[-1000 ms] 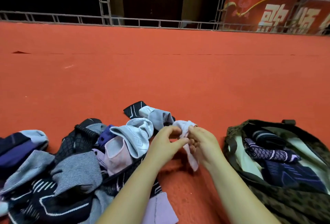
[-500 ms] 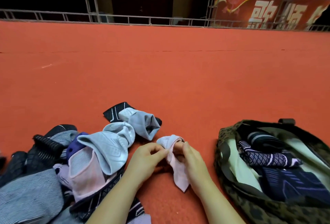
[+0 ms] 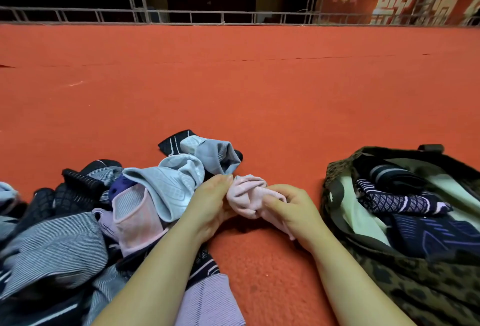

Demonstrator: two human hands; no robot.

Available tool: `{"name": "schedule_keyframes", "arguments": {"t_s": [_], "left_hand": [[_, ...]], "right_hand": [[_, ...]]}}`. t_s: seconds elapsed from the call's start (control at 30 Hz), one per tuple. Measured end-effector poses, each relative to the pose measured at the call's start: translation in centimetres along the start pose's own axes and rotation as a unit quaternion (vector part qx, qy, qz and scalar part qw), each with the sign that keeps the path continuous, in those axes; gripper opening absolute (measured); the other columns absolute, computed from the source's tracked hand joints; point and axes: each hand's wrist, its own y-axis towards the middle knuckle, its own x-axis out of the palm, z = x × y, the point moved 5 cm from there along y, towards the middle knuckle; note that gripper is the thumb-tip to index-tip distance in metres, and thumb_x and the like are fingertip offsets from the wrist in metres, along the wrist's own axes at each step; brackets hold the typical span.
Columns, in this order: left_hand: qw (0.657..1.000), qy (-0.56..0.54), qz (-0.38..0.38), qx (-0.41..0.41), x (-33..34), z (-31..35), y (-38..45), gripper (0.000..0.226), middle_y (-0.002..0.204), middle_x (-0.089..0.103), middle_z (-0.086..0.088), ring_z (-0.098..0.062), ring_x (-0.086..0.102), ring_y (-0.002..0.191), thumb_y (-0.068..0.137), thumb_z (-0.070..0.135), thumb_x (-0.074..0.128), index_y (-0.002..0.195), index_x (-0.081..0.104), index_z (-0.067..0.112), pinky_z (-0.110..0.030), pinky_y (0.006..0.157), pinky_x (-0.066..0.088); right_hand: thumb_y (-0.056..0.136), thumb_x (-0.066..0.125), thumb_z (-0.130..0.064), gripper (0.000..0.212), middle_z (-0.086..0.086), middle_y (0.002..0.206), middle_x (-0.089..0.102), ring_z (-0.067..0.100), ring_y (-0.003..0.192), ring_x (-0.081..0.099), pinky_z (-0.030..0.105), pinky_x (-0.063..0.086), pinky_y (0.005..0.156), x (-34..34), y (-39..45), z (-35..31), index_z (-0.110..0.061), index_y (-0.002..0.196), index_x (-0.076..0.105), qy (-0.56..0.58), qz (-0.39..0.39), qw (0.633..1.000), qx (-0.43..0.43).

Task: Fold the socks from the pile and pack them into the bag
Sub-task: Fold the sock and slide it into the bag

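A heap of striped grey, black and pale blue knit socks [image 3: 78, 222] is lying at left on the red carpet [image 3: 233, 92]. The left hand [image 3: 210, 203] and right hand [image 3: 291, 209] are both pinching a bunched pale pink sock [image 3: 245, 196] between them, just above the carpet. At right, a leopard-print fabric bag [image 3: 415, 286] is sitting open, holding folded dark navy patterned socks [image 3: 405, 201].

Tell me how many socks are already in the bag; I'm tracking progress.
3 show in the bag: a striped dark sock at the back, a net-patterned sock in the middle, a navy sock nearest. More may lie underneath.
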Motion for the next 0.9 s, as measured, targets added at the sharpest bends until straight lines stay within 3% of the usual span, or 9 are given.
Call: {"name": "schedule_keyframes", "arguments": {"t_s": [0.17,0.3,0.4,0.5,0.6,0.67,0.8,0.9], "left_hand": [[0.991,-0.101,0.062,0.057,-0.7,0.9,0.4,0.023,0.068,0.058,-0.005,-0.013,0.060,0.062,0.096,0.013,0.048,0.073,0.050,0.013,-0.030,0.062,0.053],[0.971,-0.142,0.161,0.103,-3.2,1.6,1.2,0.018,0.077,0.057,-0.002,-0.019,0.058,0.077,0.097,0.018,0.049,0.080,0.053,0.017,-0.038,0.079,0.049],[0.984,-0.104,0.080,0.118,-2.0,2.1,0.5,0.009,0.074,0.059,0.002,-0.015,0.057,0.070,0.090,0.023,0.059,0.090,0.050,0.020,-0.032,0.066,0.051],[0.994,0.008,-0.018,0.107,-0.2,1.3,-0.2,0.056,0.088,0.069,0.001,-0.017,0.066,0.078,0.072,0.020,0.069,0.118,0.041,0.031,-0.031,0.072,0.053],[0.978,0.130,0.004,0.162,0.0,1.4,-0.6,0.087,0.097,0.071,0.003,-0.012,0.065,0.093,0.074,0.013,0.073,0.143,0.021,0.029,-0.024,0.085,0.051],[0.967,0.145,0.053,0.205,-0.3,2.1,-0.7,0.080,0.088,0.067,-0.001,-0.008,0.063,0.085,0.081,0.005,0.070,0.144,0.024,0.023,-0.014,0.077,0.049],[0.966,0.140,0.057,0.211,-0.1,2.2,-0.7,0.084,0.100,0.066,0.001,-0.005,0.063,0.091,0.079,0.002,0.071,0.143,0.023,0.026,-0.020,0.082,0.049],[0.960,0.161,0.074,0.216,-0.2,2.3,-0.6,0.079,0.092,0.070,0.003,-0.004,0.064,0.089,0.081,0.007,0.070,0.144,0.024,0.024,-0.019,0.083,0.046]], "right_hand": [[0.073,0.059,-0.023,0.012,-0.008,0.064,0.068,0.000,0.060,0.058,0.015,0.045,0.057,-0.2,-0.1,-0.1,-0.014,0.077,0.067,0.072,-0.005,0.997,0.001],[0.067,0.064,-0.025,0.015,-0.004,0.060,0.064,0.006,0.055,0.058,0.019,0.046,0.053,-1.1,-0.3,0.1,-0.011,0.072,0.062,0.166,0.020,0.985,0.029],[0.072,0.069,-0.019,0.017,0.000,0.061,0.065,0.009,0.054,0.059,0.021,0.048,0.052,-1.7,-0.1,0.3,-0.006,0.078,0.059,0.251,0.065,0.965,0.043],[0.077,0.060,-0.028,0.027,0.007,0.076,0.069,0.016,0.064,0.063,0.026,0.052,0.059,-2.0,0.1,0.7,-0.004,0.091,0.061,0.327,0.111,0.937,0.054],[0.080,0.066,-0.029,0.030,0.010,0.084,0.065,0.017,0.070,0.060,0.024,0.050,0.059,-1.6,0.0,0.8,-0.004,0.096,0.061,0.299,0.098,0.946,0.072],[0.078,0.070,-0.027,0.027,0.006,0.077,0.066,0.013,0.065,0.061,0.022,0.051,0.057,-1.2,0.0,0.6,-0.006,0.091,0.059,0.266,0.071,0.958,0.080],[0.083,0.066,-0.034,0.029,0.003,0.075,0.067,0.010,0.064,0.063,0.022,0.051,0.058,-0.2,-0.4,0.5,-0.008,0.094,0.060,0.258,0.018,0.962,0.087],[0.075,0.071,-0.048,0.045,0.005,0.084,0.070,0.013,0.072,0.065,0.024,0.053,0.063,0.4,-0.5,0.5,-0.011,0.100,0.067,0.250,-0.035,0.964,0.086]]}}
